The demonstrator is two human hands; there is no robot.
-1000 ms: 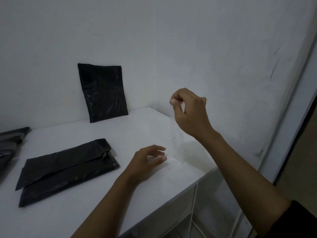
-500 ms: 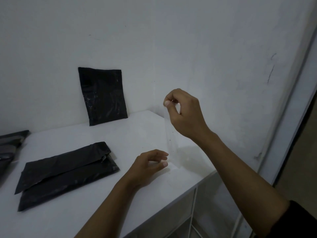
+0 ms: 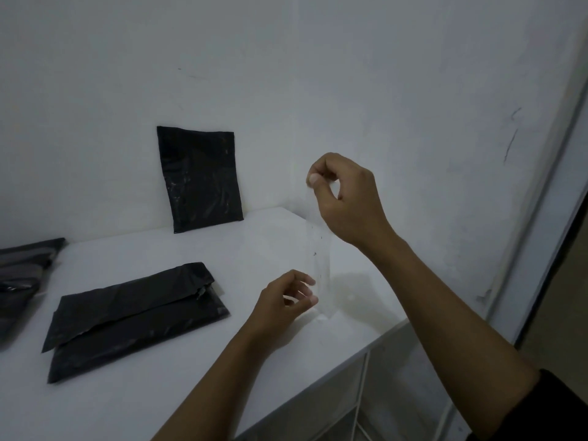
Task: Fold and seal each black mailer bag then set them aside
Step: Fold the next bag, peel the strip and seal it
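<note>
- White tabletop against white wall.
- Right hand, frame centre, pinches the top of a clear tape strip; left hand pinches its lower end.
- Folded black plastic mailer bag lies lower left, flap unsealed.
- Step: sealing. Next: carry tape onto flap.

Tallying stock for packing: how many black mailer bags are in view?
3, maybe more: one leaning on the wall, one folded flat mid-table, and a dark pile cut off by the left edge that may hold several.
</note>
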